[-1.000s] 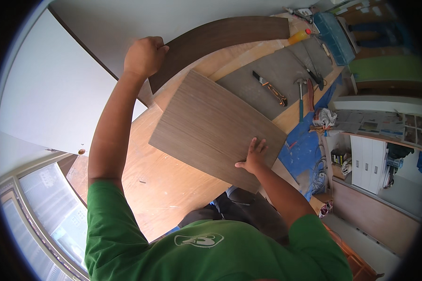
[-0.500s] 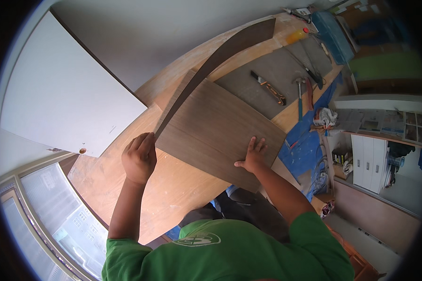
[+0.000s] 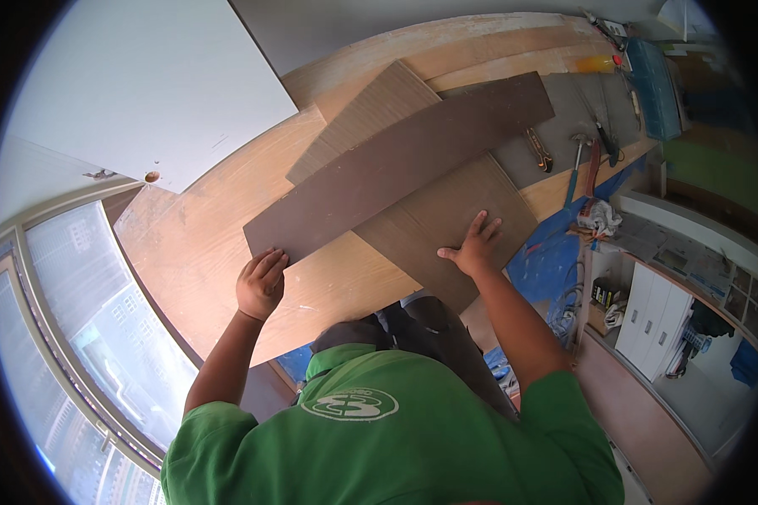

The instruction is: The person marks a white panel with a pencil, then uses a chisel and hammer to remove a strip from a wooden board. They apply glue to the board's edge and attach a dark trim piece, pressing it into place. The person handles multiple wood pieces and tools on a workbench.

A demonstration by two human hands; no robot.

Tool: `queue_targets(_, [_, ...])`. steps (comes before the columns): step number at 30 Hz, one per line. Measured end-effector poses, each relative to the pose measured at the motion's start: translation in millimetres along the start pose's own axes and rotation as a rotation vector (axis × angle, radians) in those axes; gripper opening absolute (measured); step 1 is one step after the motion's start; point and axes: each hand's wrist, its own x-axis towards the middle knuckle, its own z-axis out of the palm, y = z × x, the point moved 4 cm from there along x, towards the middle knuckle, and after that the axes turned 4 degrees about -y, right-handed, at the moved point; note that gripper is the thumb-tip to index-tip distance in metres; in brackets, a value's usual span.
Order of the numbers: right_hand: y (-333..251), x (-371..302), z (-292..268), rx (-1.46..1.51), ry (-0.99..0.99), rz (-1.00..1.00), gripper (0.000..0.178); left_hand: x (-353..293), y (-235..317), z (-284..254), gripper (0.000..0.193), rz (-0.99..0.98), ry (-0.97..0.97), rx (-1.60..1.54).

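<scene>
A long dark brown strip of board (image 3: 396,160) lies with its broad face up, slanting from near left to far right. My left hand (image 3: 261,282) is closed on its near left end, fingers over the edge and the thumb hidden. Beneath the strip is a wider wood-grain board (image 3: 446,215), which shows on both sides of it. On this board's near right part my right hand (image 3: 474,244) rests with fingers spread, holding nothing. The strip's far end partly covers an orange and black utility knife (image 3: 540,151). Whether the strip touches the board along its length I cannot tell.
The boards are on a light wooden worktop (image 3: 202,252). Towards the far right are a hammer (image 3: 575,168), a yellow bottle with a red cap (image 3: 596,64) and a teal box (image 3: 653,88). A large white panel (image 3: 152,84) stands at the left, above a window (image 3: 101,295).
The brown strip has turned from standing on its edge to broad face up, its far end now over part of the knife. My right hand stays on the board. The view has shifted.
</scene>
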Motion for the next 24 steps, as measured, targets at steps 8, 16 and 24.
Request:
queue_targets(8, [-3,-4,-4,-0.008,-0.012,0.012,0.154,-6,-5,22,0.030,-0.024,-0.048,0.029])
queue_targets(16, [-1,1,0,-0.033,0.008,0.012,0.156,-5,-1,27,0.029,-0.048,-0.108,-0.009])
queue_targets(24, [-1,0,1,-0.022,0.001,0.007,0.157,30,-2,37,0.014,-0.130,-0.058,-0.153])
